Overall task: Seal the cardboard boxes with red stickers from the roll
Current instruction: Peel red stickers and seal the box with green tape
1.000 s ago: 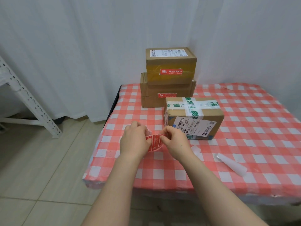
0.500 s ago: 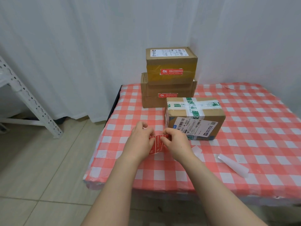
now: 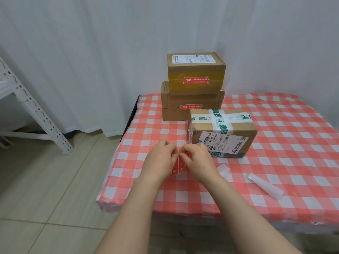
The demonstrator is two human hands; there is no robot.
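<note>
The two stacked far boxes [image 3: 194,92] already wear red stickers. The near box [image 3: 222,132] shows none on its front. Left hand [image 3: 159,162] and right hand [image 3: 197,160] both pinch the sticker strip [image 3: 178,165].

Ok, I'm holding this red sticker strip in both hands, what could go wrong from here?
The red sticker strip is pinched between your left hand and right hand close together, so it may curl and stick to itself. The loose white backing paper on the red-checked tablecloth could catch on the adhesive if you lay the sticker down.
</note>
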